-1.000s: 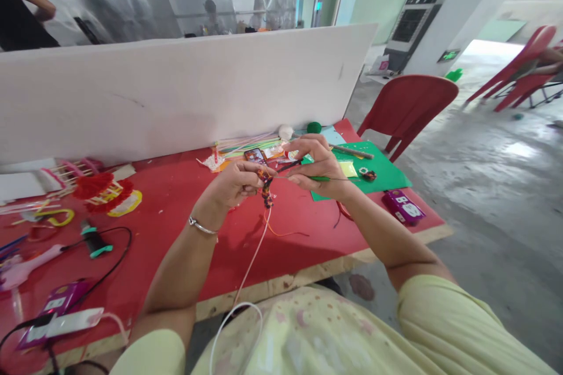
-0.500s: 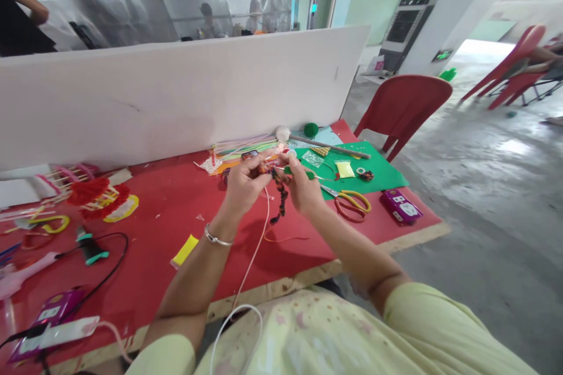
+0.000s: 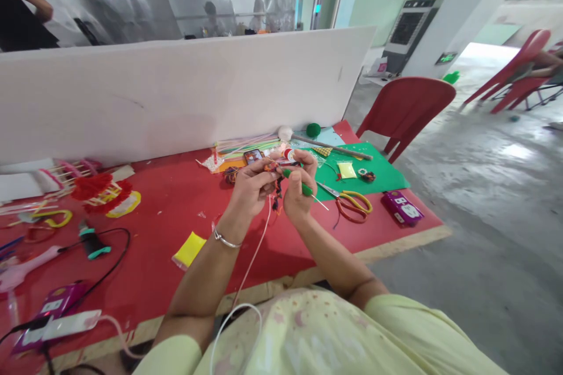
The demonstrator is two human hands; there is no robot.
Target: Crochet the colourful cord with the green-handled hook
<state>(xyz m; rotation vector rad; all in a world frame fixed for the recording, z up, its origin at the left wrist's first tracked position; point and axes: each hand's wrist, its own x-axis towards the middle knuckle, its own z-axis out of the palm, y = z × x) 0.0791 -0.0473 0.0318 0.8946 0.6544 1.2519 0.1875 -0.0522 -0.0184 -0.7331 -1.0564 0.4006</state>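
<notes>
Over the red table, my left hand pinches a small crocheted piece of dark and orange yarn, part of which dangles below the fingers. My right hand is closed around the green handle of a crochet hook. A thin pale shaft sticks out of the handle toward the lower right; the other end meets the yarn between my hands, where fingers hide the tip. Just beyond my left hand lie a phone and a bundle of dark yarn.
Scissors, a purple box and a yellow packet lie to the right, by a green sheet. A hot glue gun, cables and a red fringed craft are at left. A white board stands behind.
My right hand has turned and drawn in closer to my left, so the hook's rear shaft now points down to the right. The dangling yarn piece is more covered by my hands.
</notes>
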